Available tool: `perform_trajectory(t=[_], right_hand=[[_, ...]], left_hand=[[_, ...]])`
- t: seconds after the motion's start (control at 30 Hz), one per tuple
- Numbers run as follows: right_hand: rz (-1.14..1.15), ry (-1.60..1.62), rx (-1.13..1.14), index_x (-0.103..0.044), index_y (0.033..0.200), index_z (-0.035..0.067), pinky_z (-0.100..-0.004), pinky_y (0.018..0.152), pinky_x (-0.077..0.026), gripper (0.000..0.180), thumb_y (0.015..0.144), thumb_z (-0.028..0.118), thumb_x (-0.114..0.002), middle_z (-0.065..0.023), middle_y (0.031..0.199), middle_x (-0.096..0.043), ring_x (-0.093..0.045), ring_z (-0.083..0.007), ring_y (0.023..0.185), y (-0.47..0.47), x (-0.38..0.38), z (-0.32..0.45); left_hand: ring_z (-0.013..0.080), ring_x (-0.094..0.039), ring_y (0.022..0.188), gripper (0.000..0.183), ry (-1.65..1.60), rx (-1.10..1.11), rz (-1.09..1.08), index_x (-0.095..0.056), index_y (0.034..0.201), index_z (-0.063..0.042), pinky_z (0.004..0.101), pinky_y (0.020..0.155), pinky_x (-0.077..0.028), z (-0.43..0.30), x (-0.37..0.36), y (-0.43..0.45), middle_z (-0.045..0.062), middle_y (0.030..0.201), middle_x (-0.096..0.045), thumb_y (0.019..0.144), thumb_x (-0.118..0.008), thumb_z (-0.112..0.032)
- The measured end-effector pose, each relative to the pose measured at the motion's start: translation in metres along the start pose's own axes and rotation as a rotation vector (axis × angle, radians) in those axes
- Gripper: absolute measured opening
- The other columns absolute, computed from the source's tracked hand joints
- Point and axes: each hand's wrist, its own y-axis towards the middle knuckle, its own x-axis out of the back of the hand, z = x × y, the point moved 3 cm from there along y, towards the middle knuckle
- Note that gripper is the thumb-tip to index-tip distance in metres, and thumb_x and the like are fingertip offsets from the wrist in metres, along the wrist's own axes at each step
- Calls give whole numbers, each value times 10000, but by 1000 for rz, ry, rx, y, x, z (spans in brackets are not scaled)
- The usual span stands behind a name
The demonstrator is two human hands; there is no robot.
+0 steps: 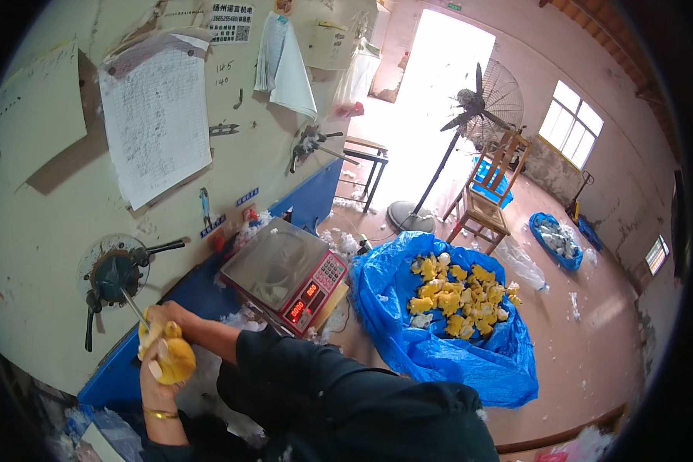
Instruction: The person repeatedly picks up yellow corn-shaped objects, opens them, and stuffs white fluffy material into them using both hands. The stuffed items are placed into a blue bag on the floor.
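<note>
Both hands hold a yellow plush toy (176, 359) at the lower left. My right hand (164, 316) grips its upper part, close to the thin metal nozzle (134, 306) that juts from the round fitting of a stuffing machine (118, 277). From below, my left hand (153, 369) clasps the toy; a gold-coloured bangle (160, 413) circles that wrist. The nozzle's tip is hidden at the toy and fingers. To the right of the hands stands a digital scale (277, 265) with lit red digits.
A blue woven plastic sheet (381, 312) on the floor holds many yellow plush pieces (456, 294). Beyond it are a pedestal fan (468, 110), a wooden chair (485, 213) and a blue bag of grey-white pieces (556, 239). Papers hang on the machine panel; white fluff lies about.
</note>
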Motion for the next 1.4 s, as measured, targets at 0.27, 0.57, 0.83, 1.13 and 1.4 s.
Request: perform_trajectory(t=[0.27, 0.57, 0.83, 1.13, 1.4], right_hand=[[-88, 216, -14, -686, 854, 8, -328, 651, -505, 301, 854, 267, -532, -141, 829, -677, -655, -229, 741, -4, -7, -9], [-206, 869, -397, -624, 853, -92, -331, 656, -500, 454, 828, 362, -628, -145, 816, -628, -624, -197, 757, -34, -10, 14], [-188, 891, -349, -557, 1031, -57, -312, 665, -501, 407, 866, 306, -639, -127, 907, -614, -610, -172, 806, -53, -18, -3], [-694, 392, -613, -653, 855, -17, -372, 556, -480, 363, 901, 339, -596, -91, 757, -645, -591, -152, 667, -126, 123, -198], [-626, -165, -871, -658, 706, -43, -421, 652, -513, 648, 869, 564, -502, -201, 658, -644, -658, -307, 639, -189, 193, -236]], left_hand=[[268, -646, 995, 414, -99, -28, 67, -513, 1236, -92, 425, 810, -563, 2, 4, 4, 112, 1098, -625, 880, -603, -284], [241, -603, 1077, 403, 984, -469, 126, -478, 1284, -89, 372, 898, -513, -2, 33, -1, 96, 1189, -590, 944, -534, -298], [248, -655, 987, 385, -21, 7, 70, -503, 1265, -7, 379, 824, -562, 15, 22, -27, 120, 1131, -630, 924, -579, -170], [240, -611, 1036, 468, 278, 79, 33, -550, 1194, 10, 389, 895, -501, 50, 86, -85, 150, 1134, -622, 962, -505, -395], [181, -630, 911, 323, 282, 42, -79, -592, 1105, -10, 308, 814, -517, 73, 97, -82, 102, 997, -654, 983, -489, -291]])
